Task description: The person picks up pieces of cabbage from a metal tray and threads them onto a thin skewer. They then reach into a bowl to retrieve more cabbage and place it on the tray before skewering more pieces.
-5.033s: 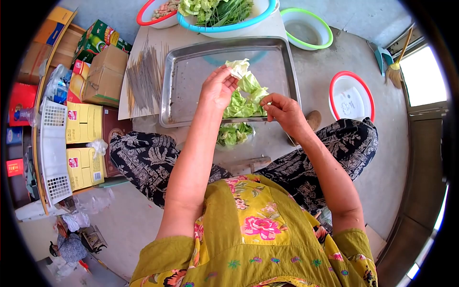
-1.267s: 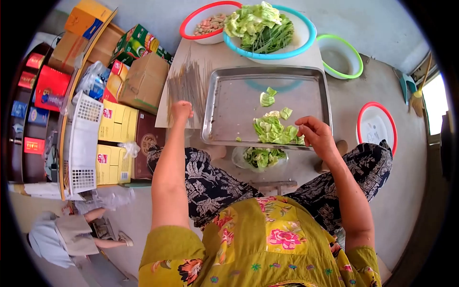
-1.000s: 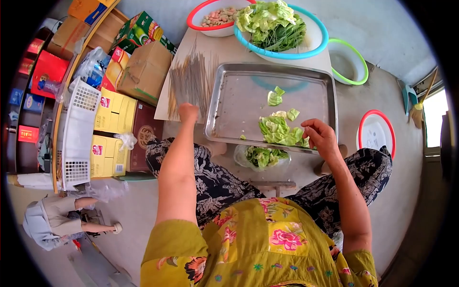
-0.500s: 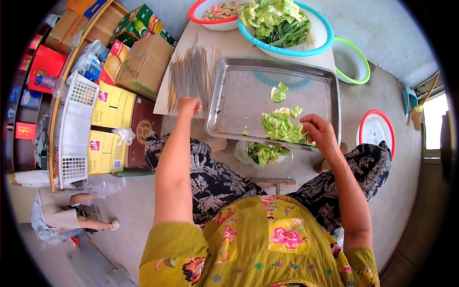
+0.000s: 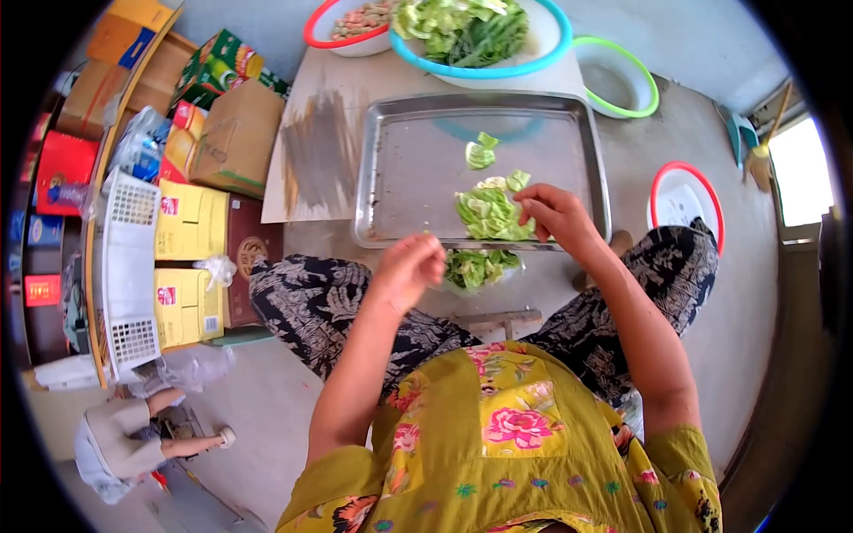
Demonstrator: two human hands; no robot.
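My left hand (image 5: 410,269), fingers curled together, is at the near edge of the metal tray (image 5: 404,182); anything in its grip is too thin or blurred to make out. Over the tray's right side, my right hand (image 5: 562,218) has its fingertips pinched beside a pile of torn cabbage leaves (image 5: 490,213). What they pinch, if anything, is hidden. A loose leaf piece (image 5: 481,153) lies farther back in the tray. Thin wooden skewers (image 5: 318,151) are spread on the board left of the tray. More leaves (image 5: 480,266) are in a plastic bag below the tray.
Behind the tray stand a blue-rimmed basin (image 5: 551,53) of greens and a red-rimmed bowl (image 5: 311,35) of pinkish pieces. A green-rimmed basin (image 5: 653,93) and a red-rimmed one (image 5: 656,191) are at right. Boxes (image 5: 191,222) line the left; another person (image 5: 115,440) is at lower left.
My left hand has moved from the skewers toward me and right, to the tray's near edge. My right hand stays by the cabbage pile. The whole view has shifted a little.
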